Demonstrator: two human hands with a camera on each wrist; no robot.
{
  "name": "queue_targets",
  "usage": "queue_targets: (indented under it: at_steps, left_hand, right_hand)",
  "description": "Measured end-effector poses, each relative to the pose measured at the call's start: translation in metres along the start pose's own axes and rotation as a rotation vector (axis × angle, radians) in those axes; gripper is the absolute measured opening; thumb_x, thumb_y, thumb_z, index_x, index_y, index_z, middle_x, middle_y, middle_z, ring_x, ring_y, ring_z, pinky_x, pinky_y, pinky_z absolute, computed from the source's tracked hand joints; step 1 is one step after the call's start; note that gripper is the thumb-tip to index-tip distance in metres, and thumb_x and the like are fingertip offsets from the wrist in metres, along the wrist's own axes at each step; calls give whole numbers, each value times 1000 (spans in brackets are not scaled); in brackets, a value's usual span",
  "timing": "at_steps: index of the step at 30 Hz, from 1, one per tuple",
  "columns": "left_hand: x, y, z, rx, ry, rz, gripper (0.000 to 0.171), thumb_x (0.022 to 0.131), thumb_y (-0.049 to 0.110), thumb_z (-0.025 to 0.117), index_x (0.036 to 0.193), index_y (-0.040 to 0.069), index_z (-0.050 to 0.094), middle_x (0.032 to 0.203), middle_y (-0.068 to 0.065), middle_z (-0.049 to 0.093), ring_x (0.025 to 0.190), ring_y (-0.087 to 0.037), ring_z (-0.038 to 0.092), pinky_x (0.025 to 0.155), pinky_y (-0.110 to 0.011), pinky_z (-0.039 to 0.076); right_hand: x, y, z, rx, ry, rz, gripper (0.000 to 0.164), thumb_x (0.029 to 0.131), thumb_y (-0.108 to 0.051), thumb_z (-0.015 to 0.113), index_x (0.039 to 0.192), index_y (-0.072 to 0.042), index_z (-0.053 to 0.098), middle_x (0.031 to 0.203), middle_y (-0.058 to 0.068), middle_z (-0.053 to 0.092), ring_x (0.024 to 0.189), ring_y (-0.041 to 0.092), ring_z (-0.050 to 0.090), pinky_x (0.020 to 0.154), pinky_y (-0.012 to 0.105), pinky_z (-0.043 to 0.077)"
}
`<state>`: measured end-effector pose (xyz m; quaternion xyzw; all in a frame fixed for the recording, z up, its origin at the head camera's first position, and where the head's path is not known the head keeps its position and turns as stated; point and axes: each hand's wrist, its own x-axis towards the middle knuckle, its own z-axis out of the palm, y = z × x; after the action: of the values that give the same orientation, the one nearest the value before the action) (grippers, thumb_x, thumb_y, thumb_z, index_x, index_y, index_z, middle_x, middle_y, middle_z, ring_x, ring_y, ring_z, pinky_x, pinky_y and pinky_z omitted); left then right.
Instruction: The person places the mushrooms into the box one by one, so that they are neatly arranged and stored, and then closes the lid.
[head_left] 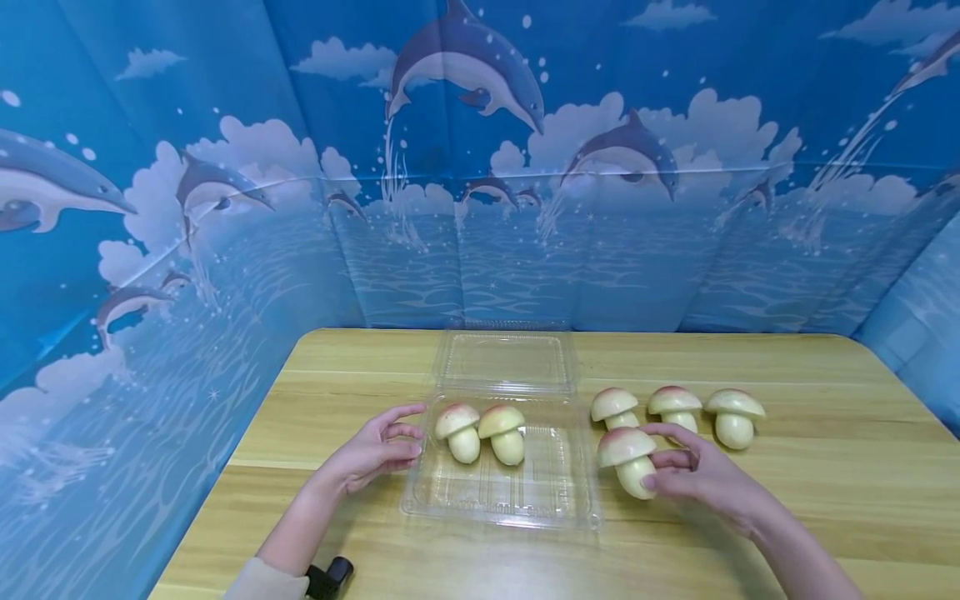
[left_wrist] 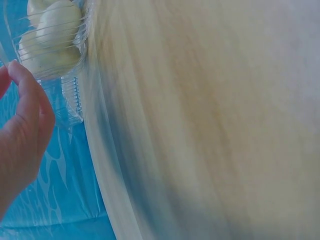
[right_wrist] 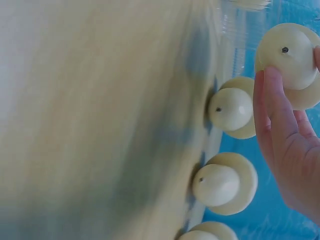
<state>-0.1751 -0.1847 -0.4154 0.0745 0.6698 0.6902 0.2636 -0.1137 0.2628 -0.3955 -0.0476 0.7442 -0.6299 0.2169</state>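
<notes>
1. The held mushroom (head_left: 628,461) is off the table, just beyond the box's 3 o'clock side. Its pale cap has a reddish top; its stem slants down towards 5 o'clock, with a dark dot on the end showing in the right wrist view.
2. The right hand (head_left: 697,477), at the mushroom's 3 o'clock, pinches it between thumb and fingers.
3. The clear box (head_left: 510,498) lies open, its lid (head_left: 506,362) spread flat at 12 o'clock.
4. Inside, a boxed mushroom (head_left: 459,432) sits towards 10 o'clock and a second mushroom (head_left: 504,433) beside it, near 12; both stems point nearer the viewer.
5. The left hand (head_left: 375,452) is at the box's 9 o'clock rim, fingers apart and loosely bent; whether they press the rim I cannot tell.
6. Three loose mushrooms (head_left: 735,418) stand in a row on the table, from 12 to 2 o'clock of the held one, caps up.
7. At the left hand's 7 o'clock are a black band (head_left: 324,582) and a pale sleeve (head_left: 262,582).
8. The wood-grain table (head_left: 832,433) meets a blue dolphin curtain (head_left: 397,287) at 12 o'clock.
</notes>
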Motion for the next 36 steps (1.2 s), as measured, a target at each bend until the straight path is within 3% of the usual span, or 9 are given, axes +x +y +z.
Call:
queue_targets:
  at_steps: [4, 12, 24, 36]
  left_hand:
    - [-1, 0, 0, 0, 3, -6, 71, 84, -1, 63, 144, 3, 27, 107, -10, 51, 80, -13, 59, 74, -26, 52]
    - [-3, -1, 1, -4, 5, -7, 71, 84, -2, 63, 144, 3, 27, 107, -11, 51, 80, -12, 59, 74, -26, 52]
    - [-2, 0, -1, -3, -2, -1, 71, 84, -2, 63, 144, 3, 26, 108, -12, 51, 80, -12, 58, 74, -25, 52]
    - [-1, 1, -1, 3, -3, -4, 71, 84, -2, 62, 144, 3, 26, 106, -9, 51, 80, -12, 58, 74, -26, 52]
  right_hand:
    - [4, -8, 4, -17, -2, -22, 67, 85, -12, 66, 140, -2, 29, 114, 19, 54, 96, 20, 59, 80, 37, 51]
    - [15, -24, 18, -42, 13, -53, 73, 82, -12, 69, 140, 2, 27, 106, 16, 58, 92, 19, 60, 79, 36, 51]
    - [39, -42, 38, -28, -59, -84, 68, 81, -10, 69, 136, 1, 32, 97, 15, 62, 84, 20, 62, 79, 40, 51]
    - [56, -61, 63, -236, 46, -57, 67, 73, -9, 77, 131, 2, 43, 87, 13, 59, 76, 20, 57, 68, 33, 51]
